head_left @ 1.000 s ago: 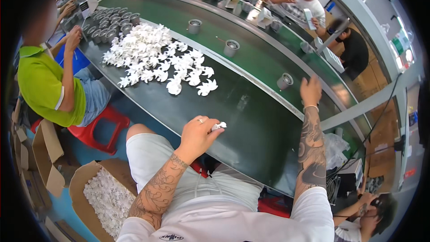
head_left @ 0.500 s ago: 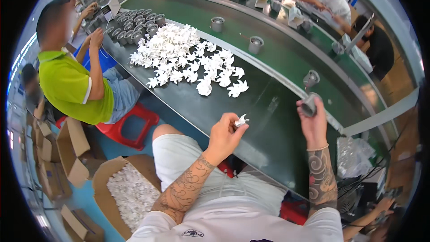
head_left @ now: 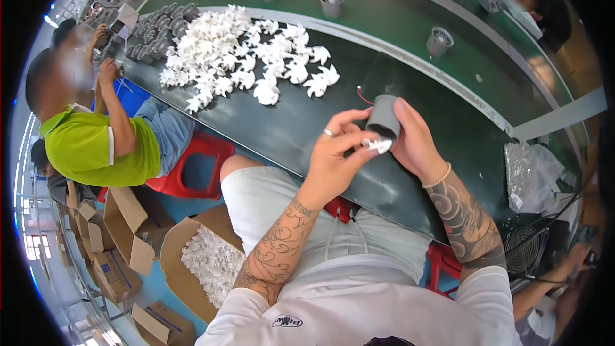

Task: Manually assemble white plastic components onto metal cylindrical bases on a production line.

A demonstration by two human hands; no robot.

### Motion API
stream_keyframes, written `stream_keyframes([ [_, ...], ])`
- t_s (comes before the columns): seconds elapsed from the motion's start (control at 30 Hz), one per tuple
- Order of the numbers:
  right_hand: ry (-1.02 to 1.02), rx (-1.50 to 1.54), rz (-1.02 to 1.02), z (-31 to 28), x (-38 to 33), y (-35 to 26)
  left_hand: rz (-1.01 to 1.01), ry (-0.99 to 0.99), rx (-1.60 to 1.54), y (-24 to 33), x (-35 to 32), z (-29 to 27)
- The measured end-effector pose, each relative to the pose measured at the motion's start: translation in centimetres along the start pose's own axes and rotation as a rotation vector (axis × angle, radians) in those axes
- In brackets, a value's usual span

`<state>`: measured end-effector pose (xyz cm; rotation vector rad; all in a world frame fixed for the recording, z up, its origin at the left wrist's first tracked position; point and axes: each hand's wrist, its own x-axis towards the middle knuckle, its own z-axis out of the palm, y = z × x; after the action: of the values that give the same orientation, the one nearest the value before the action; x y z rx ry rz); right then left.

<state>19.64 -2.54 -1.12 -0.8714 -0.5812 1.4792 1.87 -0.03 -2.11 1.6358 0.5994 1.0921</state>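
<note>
Right of the pile of white finned parts (head_left: 211,51), the right hand (head_left: 415,142) grips a grey cup (head_left: 383,114); the left hand (head_left: 336,154) pinches one white finned part (head_left: 382,147) at the cup's mouth. Current step appears to be mating them; the next move calls for alignment.

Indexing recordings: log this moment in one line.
left hand: holds white finned piece | right hand: holds grey cup, mouth near piece | table: white pile

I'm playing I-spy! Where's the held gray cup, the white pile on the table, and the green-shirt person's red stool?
Gray cup (head_left: 384,115): head view, outer side.
White pile (head_left: 211,41): head view, its middle.
Red stool (head_left: 216,146): head view, upper right part.
</note>
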Motion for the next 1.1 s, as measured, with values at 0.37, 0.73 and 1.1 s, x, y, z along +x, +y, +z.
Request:
stream_keyframes([
  [0.37, -0.169, -0.401, 0.021, -0.7, 0.0, -0.3, 0.07, 0.188, 0.345, 0.1, -1.1, 1.0],
  [0.73, -0.154, -0.509, 0.034, 0.3, -0.3, -0.5, 0.118, 0.213, 0.372, -0.2, -1.2, 0.8],
  [1.1, -0.154, -0.45, 0.03, 0.4, -0.4, -0.4, 0.169, 0.276, 0.361, -0.1, -1.5, 0.9],
])
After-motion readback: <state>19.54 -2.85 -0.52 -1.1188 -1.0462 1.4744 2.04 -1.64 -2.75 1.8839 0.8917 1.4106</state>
